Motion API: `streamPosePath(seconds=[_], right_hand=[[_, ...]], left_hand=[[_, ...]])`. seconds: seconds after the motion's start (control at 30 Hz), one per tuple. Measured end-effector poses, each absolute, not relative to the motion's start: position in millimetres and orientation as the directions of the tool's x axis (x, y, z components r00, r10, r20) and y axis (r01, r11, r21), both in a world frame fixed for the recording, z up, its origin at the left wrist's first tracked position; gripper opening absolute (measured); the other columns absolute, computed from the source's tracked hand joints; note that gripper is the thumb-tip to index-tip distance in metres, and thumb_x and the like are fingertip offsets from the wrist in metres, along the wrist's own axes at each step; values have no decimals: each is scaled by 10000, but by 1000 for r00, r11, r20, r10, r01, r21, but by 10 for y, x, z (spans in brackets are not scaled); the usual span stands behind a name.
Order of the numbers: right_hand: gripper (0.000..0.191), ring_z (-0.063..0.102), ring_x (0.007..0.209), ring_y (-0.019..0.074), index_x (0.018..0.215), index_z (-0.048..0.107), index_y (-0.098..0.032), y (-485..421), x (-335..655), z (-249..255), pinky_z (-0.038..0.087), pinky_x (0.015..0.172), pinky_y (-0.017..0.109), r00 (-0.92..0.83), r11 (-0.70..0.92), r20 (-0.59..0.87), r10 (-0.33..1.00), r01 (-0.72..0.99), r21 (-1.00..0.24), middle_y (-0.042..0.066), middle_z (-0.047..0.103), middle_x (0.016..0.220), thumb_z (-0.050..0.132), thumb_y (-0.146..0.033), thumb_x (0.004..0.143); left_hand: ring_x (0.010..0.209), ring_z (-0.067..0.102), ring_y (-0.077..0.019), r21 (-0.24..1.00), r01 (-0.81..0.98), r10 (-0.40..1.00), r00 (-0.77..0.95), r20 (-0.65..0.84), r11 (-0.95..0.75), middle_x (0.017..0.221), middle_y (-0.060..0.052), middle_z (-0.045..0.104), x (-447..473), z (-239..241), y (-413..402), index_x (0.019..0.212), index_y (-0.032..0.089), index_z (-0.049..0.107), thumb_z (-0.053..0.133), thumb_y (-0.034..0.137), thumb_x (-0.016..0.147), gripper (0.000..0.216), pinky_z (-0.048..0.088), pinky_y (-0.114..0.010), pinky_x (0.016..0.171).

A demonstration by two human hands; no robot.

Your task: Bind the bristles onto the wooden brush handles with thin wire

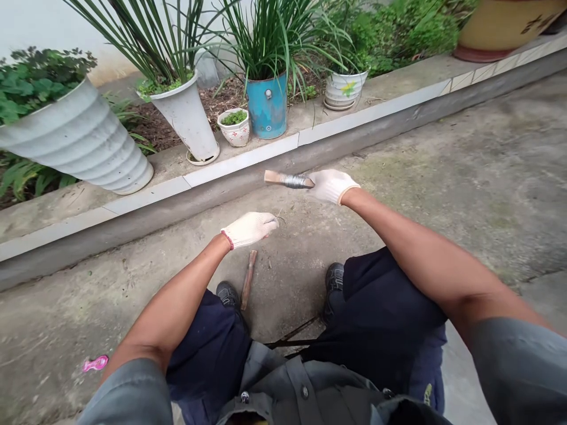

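In the middle of the view my left hand [251, 229], in a white knit glove, is closed with its fingers pinched together. A thin, wire-like strand [280, 216] sticks out at its fingertips; whether it is wire or a dry stem I cannot tell. Farther out and to the right, my right hand [332, 185] wears a matching glove and grips one end of a short wooden stick wound with silvery wire [290, 179]. The stick points left, held above the concrete. A wooden handle-like piece [248, 280] lies on the ground below my left hand, beside my left shoe.
A low tiled ledge [241, 170] runs across the front. On it stand a ribbed white planter [88, 141], a tall white pot [188, 121], a small pot [235, 133], a blue bucket [267, 109] and a yellow pot [496, 29]. A pink object [95, 363] lies at lower left.
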State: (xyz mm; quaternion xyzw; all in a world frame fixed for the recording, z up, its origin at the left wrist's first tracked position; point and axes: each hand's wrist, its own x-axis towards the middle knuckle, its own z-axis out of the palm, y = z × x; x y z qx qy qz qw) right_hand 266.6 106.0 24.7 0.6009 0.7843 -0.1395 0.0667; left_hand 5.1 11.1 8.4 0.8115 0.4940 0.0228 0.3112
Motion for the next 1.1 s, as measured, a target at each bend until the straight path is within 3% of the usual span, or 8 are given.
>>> streamPosePath(seconds=[0.17,0.27,0.4,0.53,0.67,0.8,1.0,1.1], right_hand=[[289,670,792,253,1022,784,-159,875,2582,64,447,710,334,-346,474,-586,733,877,75,143,728,913,682,-197,754],[175,615,682,200,874,764,-174,707,2520,30,393,639,304,-563,676,-651,510,730,-101,70,678,753,701,-246,727],[221,527,617,128,822,714,-188,643,2545,127,327,601,256,-708,634,-612,352,661,-401,-5,618,675,739,-385,725],[329,484,615,106,824,675,-183,716,2573,256,287,585,244,-717,523,-465,519,697,-491,-13,609,692,728,-502,767],[367,543,681,148,890,690,-186,820,2532,264,320,617,265,-566,493,-250,786,817,-300,36,659,779,642,-548,851],[359,659,857,235,1099,742,-220,937,2547,224,417,716,300,-358,333,-207,911,932,-146,110,734,992,559,-471,919],[343,712,971,325,1126,775,-191,946,2571,156,490,813,390,-243,296,-404,882,952,75,183,746,1057,655,-207,806],[254,700,840,280,945,784,-183,797,2543,90,480,765,361,-407,491,-553,727,871,5,134,735,876,721,-164,699]], left_hand=[[803,657,-194,493,806,853,478,-212,-329,880,1,731,-3,116,158,1022,222,732,391,417,1042,393,434,-277,739],[793,656,-187,497,817,868,444,-222,-291,893,0,729,-40,147,177,1047,218,743,402,421,1035,397,445,-272,730],[736,638,-177,546,792,858,456,-235,-272,800,8,701,-73,130,179,1036,210,746,407,474,1031,430,458,-267,707],[690,637,-182,626,750,835,471,-283,-212,765,-18,707,-39,48,151,971,175,727,469,516,1001,428,464,-272,662],[681,636,-183,612,754,851,466,-243,-238,729,-11,696,44,51,117,846,196,673,402,530,1045,474,450,-290,689],[690,620,-180,548,774,837,501,-219,-319,729,17,682,85,112,101,869,216,664,407,439,1046,384,416,-286,680],[733,641,-183,519,787,842,497,-210,-335,775,18,704,34,157,86,902,223,698,412,413,1046,373,413,-277,689],[774,665,-184,504,795,856,482,-185,-338,859,15,733,8,171,109,1023,232,735,417,397,1044,359,436,-272,727]])
